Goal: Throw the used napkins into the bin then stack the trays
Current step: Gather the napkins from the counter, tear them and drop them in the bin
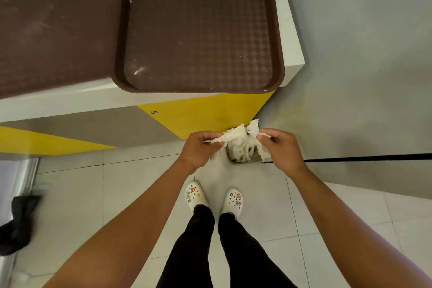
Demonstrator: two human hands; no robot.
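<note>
My left hand (201, 147) and my right hand (280, 147) hold crumpled white napkins (233, 138) between them, each hand pinching one end. The napkins hang just above a small bin (254, 159) on the floor by the counter's corner, with more white paper inside it. A brown tray (198, 30) lies on the white counter top, its near edge jutting over the counter's front. A second brown tray (58, 25) lies to its left, partly under the first one's rim.
The counter (292, 54) has a yellow and grey front panel. A grey wall (362, 54) stands to the right. My feet in white clogs (215, 199) stand on the tiled floor. A black bag (16, 224) hangs at the left edge.
</note>
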